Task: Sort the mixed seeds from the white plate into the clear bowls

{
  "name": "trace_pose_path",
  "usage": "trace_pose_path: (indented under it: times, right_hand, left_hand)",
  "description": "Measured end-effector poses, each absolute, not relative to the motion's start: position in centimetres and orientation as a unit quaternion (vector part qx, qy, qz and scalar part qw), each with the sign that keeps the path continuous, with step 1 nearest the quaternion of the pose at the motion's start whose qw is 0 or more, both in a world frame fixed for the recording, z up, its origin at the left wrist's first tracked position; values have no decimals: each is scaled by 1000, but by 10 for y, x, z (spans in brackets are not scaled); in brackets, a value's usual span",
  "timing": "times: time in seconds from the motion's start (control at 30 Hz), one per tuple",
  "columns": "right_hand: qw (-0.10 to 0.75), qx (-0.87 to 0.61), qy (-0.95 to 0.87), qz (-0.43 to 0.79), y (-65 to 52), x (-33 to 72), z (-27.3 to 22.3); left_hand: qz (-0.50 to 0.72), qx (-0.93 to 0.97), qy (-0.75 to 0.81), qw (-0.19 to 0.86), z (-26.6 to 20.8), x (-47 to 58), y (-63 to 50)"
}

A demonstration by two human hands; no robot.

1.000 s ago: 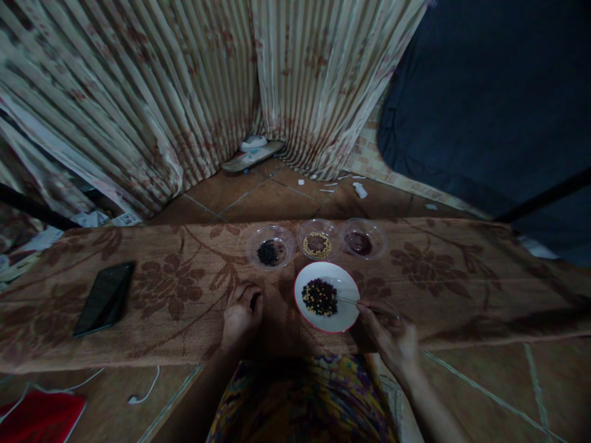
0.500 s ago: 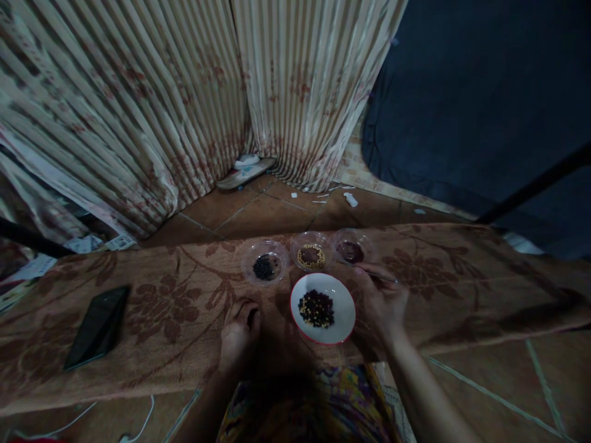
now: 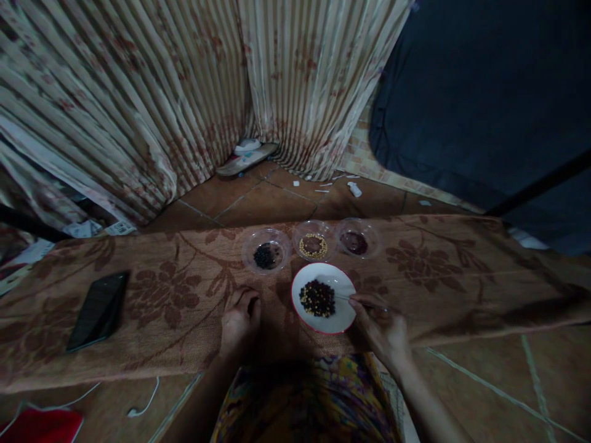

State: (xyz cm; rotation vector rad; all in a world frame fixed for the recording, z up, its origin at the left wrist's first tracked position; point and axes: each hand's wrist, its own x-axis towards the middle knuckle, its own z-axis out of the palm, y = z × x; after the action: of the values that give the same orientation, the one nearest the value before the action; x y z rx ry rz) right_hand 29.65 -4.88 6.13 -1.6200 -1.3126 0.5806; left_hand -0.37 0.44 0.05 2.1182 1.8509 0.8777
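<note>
A white bowl with a red rim (image 3: 342,317) holds a heap of mixed beans (image 3: 317,298), mostly dark with yellow ones among them. My right hand (image 3: 383,326) is at the bowl's right edge, pinching thin tweezers (image 3: 345,298) whose tips point at the heap. On the cloth left of the bowl rests my left hand (image 3: 241,317), fingers curled in, with nothing visible in it. Beyond the bowl stand three clear plastic dishes: one with black beans (image 3: 264,255), one with yellow beans (image 3: 313,246), one with dark red beans (image 3: 354,242).
A brown flowered cloth (image 3: 170,363) covers the narrow table. A dark phone or tablet (image 3: 98,311) lies at the left. Striped curtains (image 3: 295,92) hang behind, and dark blue fabric (image 3: 475,111) is at the right. White bits (image 3: 354,189) lie on the tiled floor.
My right hand has moved from near the dark red beans' dish back to the bowl, bringing the tweezers over it. My left hand stays in place. The view has shifted slightly.
</note>
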Motion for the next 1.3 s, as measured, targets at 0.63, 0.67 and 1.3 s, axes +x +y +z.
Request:
trace_pose_path:
  times: [0.63,0.67,1.3]
  right_hand:
    - [436,-713,-503,219,-56,304,53]
    - [434,-713,-504,220,-57,305,53]
    - [441,-707,-508,217,-52,294,59]
  left_hand:
    - [308,717,618,92,3,-3,4]
    - [307,717,619,91,3,-3,4]
    - [300,716,620,109,4,-3,4]
